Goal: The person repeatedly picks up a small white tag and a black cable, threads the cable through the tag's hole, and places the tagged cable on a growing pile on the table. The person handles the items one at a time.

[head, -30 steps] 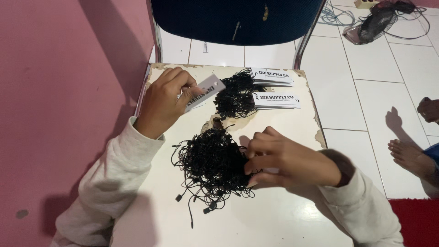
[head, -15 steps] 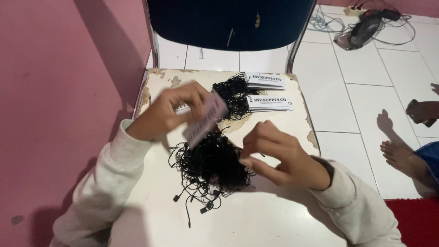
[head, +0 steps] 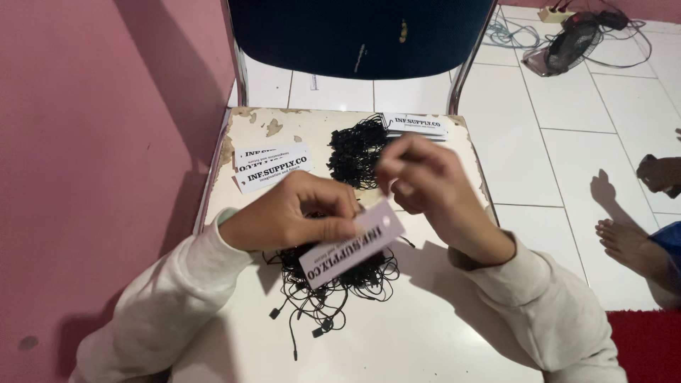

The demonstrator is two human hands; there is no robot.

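Left hand (head: pixel 287 216) pinching a white paper tag (head: pixel 352 243) above the black string pile (head: pixel 333 284) on the tabletop (head: pixel 425 340). Right hand (head: pixel 425 184), grip closed near the tag's end; contents too small to tell.

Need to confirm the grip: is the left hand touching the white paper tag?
Touching. The head view shows the left hand pinching the white paper tag at its upper edge, thumb and fingers pressed against it above the black string pile.
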